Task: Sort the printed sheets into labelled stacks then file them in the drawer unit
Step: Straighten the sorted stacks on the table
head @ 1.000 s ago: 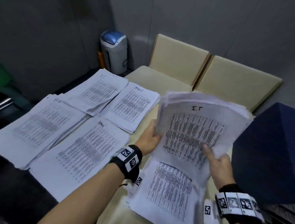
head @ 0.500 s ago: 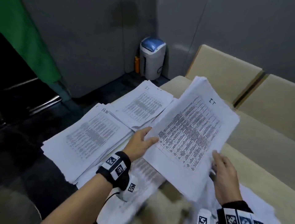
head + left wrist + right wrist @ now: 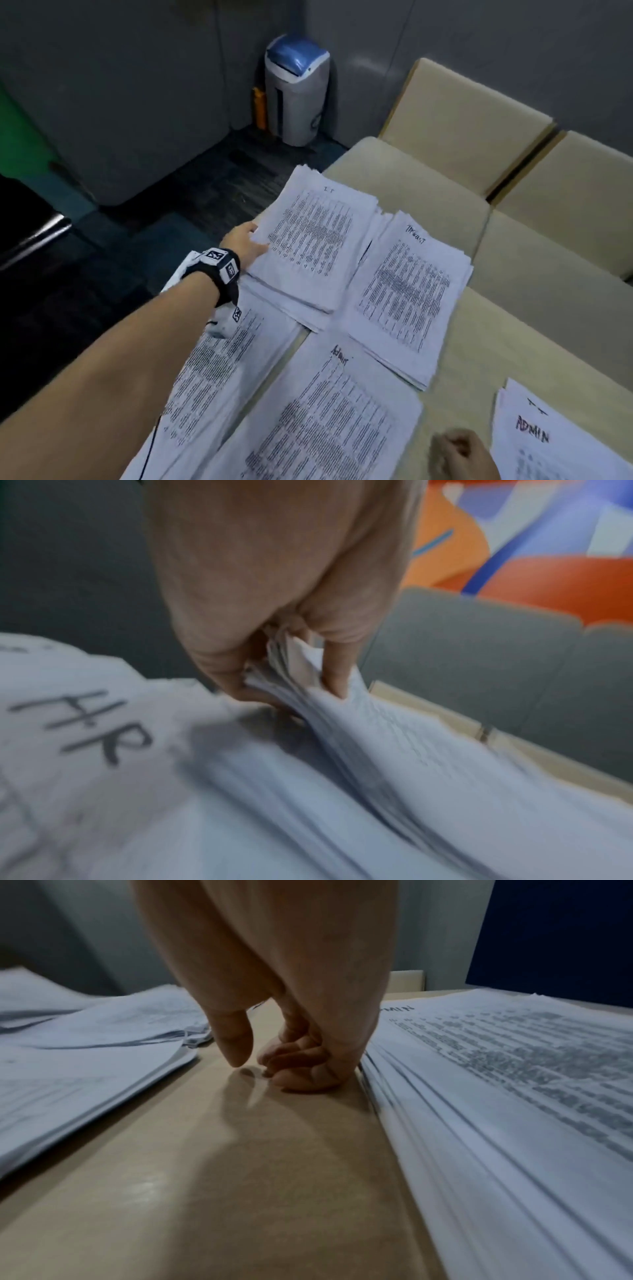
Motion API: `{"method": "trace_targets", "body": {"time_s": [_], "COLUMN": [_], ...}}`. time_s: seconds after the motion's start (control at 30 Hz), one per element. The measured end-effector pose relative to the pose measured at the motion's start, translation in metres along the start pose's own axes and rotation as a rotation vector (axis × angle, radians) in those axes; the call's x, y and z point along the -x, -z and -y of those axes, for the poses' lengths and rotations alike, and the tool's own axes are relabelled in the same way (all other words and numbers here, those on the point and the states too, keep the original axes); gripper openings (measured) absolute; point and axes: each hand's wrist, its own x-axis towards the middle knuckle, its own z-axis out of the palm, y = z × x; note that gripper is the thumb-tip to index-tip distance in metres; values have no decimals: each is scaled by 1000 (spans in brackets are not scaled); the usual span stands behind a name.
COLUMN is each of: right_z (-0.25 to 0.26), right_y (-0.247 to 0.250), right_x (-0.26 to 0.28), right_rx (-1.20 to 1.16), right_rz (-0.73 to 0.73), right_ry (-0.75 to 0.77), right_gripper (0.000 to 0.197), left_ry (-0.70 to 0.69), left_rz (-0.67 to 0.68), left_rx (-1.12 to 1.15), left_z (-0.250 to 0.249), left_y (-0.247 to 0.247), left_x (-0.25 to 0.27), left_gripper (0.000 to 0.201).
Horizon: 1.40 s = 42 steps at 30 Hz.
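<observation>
left forearm (image 3: 113, 359): bare along all that shows.
wrist band (image 3: 222, 274): wide black strap carrying white square tags with black block patterns.
wrist unit (image 3: 222, 325): white housing, one small black-and-white tag.
cable (image 3: 150, 442): thin, black, beside the forearm.
left hand (image 3: 245, 240), right hand (image 3: 459, 455): bare.

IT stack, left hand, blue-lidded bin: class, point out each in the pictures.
IT stack (image 3: 311, 240): head view, middle of top sheet.
left hand (image 3: 245, 241): head view, back of the hand.
blue-lidded bin (image 3: 298, 104): head view, grey front.
</observation>
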Motion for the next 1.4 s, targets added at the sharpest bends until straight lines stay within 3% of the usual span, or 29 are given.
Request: {"method": "trace_targets", "body": {"time_s": [0.1,0.17,0.27,0.33,0.4,0.5,0.6,0.73,0.83,0.97,1.2,1.4], "right_z": [14,18,27,29,24,8,-21,-69,-98,-124,-136,-153], "right_y": [3,5,15,28,46,84,124,168,194,212,222,236], "right_x": [24,35,44,46,49,51,48,42,42,38,33,32], "right_rx": [0,-18,-113,-144,-156,-92,-15,164,142,-45,-211,-270], "right_rz": [-134,-114,-37,-63,-159,-349,-428,-473,-423,-343,-331,-205], "right_ry": [31,51,55,86,128,113,27,-174,-242,-84,94,241], "right_gripper": [17,18,10,6,5,10,9,54,75,51,28,39], "left_ry": [59,27,15,-84,-250,-439,-516,-477,-399,-357,-337,-209], "left_rz": [-34,-88,-295,-376,-367,-224,47,410,506,407,198,130], "left_rx": [-249,-356,-461,-450,-372,-207,-43,-180,-353,-512,-528,-501], "left_z": [8,2,-14,-28,-42,-65,-79,-85,-79,-74,-81,-80], "left_y": [-12,-16,-26,-34,-50,-93,-154,-253,-320,-365,-377,-381], "left_x": [-12,-8,8,26,50,108,182,268,316,351,369,367], "left_gripper": [60,52,52,53,49,41,31,15,24,30,33,42]}}
